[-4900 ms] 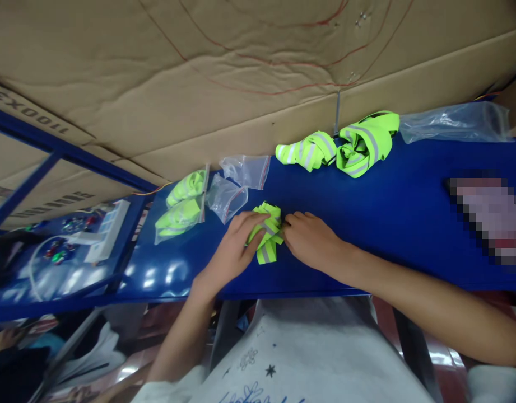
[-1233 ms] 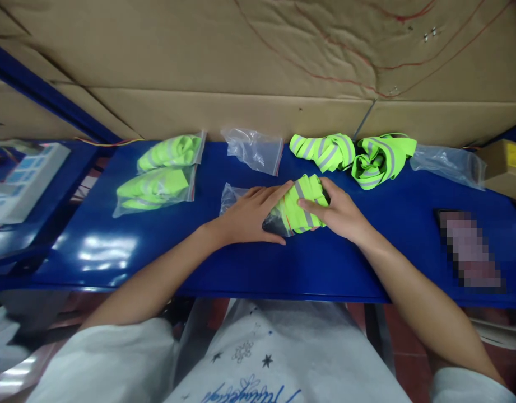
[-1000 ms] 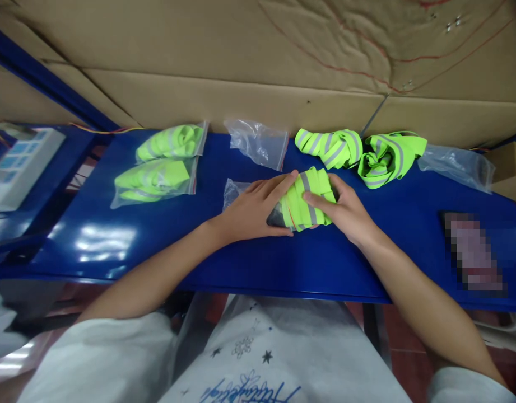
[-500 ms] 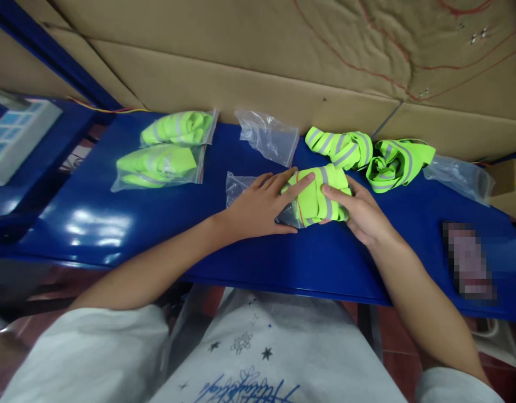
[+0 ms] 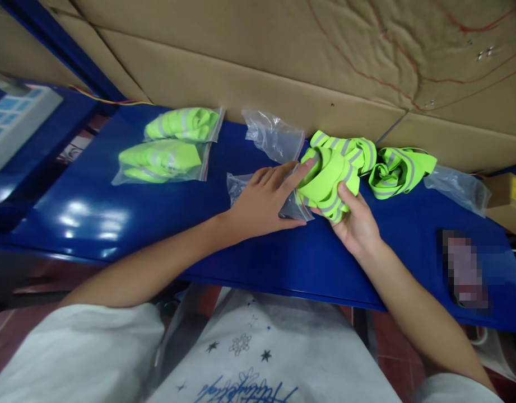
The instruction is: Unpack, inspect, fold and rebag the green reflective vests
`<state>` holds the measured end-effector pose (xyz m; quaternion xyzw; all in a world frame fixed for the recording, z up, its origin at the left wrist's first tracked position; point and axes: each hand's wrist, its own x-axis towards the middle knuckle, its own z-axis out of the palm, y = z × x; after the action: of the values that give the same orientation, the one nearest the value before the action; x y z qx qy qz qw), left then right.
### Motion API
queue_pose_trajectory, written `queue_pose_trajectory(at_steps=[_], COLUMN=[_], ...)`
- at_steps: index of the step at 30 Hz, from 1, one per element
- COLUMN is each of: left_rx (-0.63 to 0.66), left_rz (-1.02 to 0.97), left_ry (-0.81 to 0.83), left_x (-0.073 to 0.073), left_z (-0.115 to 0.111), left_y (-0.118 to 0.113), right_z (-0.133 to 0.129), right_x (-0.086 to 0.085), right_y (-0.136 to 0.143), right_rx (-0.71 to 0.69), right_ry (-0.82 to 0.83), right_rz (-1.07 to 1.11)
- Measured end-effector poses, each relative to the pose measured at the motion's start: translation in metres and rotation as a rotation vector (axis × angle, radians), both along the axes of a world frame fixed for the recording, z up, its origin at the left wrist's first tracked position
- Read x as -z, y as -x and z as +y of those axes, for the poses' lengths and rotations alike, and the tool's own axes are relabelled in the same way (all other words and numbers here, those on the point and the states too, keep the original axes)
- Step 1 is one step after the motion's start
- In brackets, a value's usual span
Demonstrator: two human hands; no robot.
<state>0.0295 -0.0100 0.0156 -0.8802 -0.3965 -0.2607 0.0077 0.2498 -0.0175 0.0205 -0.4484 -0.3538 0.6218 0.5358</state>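
My right hand (image 5: pixel 358 221) grips a folded bundle of neon yellow reflective strap (image 5: pixel 331 176) with grey stripes, thumb on top and fingers beneath. My left hand (image 5: pixel 268 198) holds a clear zip bag (image 5: pixel 297 208) by its red-edged mouth, its index finger reaching onto the strap. The near end of the bundle is against the bag's mouth; how much of it is inside I cannot tell, as my left hand covers part of the bag. Just behind lie two more loose strap bundles, one striped coil (image 5: pixel 365 150) and one tangled heap (image 5: pixel 400 172).
Two bagged strap bundles, a far one (image 5: pixel 184 124) and a nearer one (image 5: pixel 159 161), lie at left on the blue table (image 5: pixel 157 218). Flat clear bags rest at the back (image 5: pixel 274 136) and right (image 5: pixel 458 189). A blurred-out phone (image 5: pixel 463 268) and a cardboard box (image 5: pixel 503 196) are at right.
My right hand has turned and tilted the strap bundle, and its folds have loosened into an open loop. My left hand stays at the bag's mouth.
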Motion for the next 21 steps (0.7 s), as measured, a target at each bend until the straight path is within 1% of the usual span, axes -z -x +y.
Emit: queue_pose_trajectory(at_steps=[4, 7, 11, 14, 17, 19, 21], left_rx=[-0.059, -0.072, -0.066, -0.050, 0.008, 0.028, 0.020], left_rz=[-0.030, -0.016, 0.016, 0.061, 0.123, 0.154, 0.181], left_ry=[0.027, 0.015, -0.012, 0.008, 0.007, -0.010, -0.031], left_x=[0.000, 0.000, 0.004, 0.005, 0.004, 0.003, 0.001], left_z=[0.000, 0.001, 0.001, -0.002, -0.006, -0.007, -0.007], left_y=[0.000, 0.001, 0.000, -0.002, -0.003, -0.003, -0.002], right_z=[-0.004, -0.005, -0.006, -0.006, -0.006, -0.007, -0.008], right_x=[0.001, -0.003, -0.008, -0.009, -0.006, -0.004, -0.002], right_y=[0.000, -0.006, -0.013, -0.016, -0.013, -0.010, -0.006], right_rx=[0.094, 0.108, 0.047, -0.042, -0.129, -0.146, -0.137], right_ry=[-0.215, -0.322, -0.369, -0.338, -0.282, -0.271, -0.274], right_rz=[-0.239, -0.432, -0.650, -0.778, -0.772, -0.706, -0.660])
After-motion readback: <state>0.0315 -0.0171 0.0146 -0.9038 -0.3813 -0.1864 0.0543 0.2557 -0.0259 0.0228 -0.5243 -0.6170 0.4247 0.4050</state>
